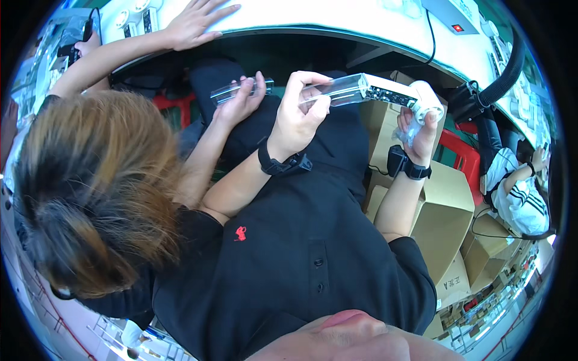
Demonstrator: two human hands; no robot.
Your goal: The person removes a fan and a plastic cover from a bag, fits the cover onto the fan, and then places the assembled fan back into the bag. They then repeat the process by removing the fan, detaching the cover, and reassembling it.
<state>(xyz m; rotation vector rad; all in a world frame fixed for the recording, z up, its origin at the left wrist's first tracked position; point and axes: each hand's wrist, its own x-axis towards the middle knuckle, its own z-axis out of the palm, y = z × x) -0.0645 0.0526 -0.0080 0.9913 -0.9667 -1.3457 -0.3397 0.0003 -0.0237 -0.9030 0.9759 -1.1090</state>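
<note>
My left hand (293, 123) pinches one end of a clear plastic sleeve (348, 90) between thumb and fingers. The sleeve's other end meets a white stick-shaped device (391, 82) with a dark circuit strip along its side and a round white head. My right hand (423, 139) grips this device near the round head from below. Crumpled clear film shows by the right palm; whether it is held or hangs there, I cannot tell. Both pieces are up in the air over my lap, in front of the table edge. Black straps with small boxes circle both wrists.
At my left a co-worker rests one hand (201, 24) on the white table (289, 13) and holds another clear sleeve (224, 94) low. Cardboard boxes (444, 210) and a red stool (462, 157) stand at my right. A black hose (507, 71) bends over the table's right side.
</note>
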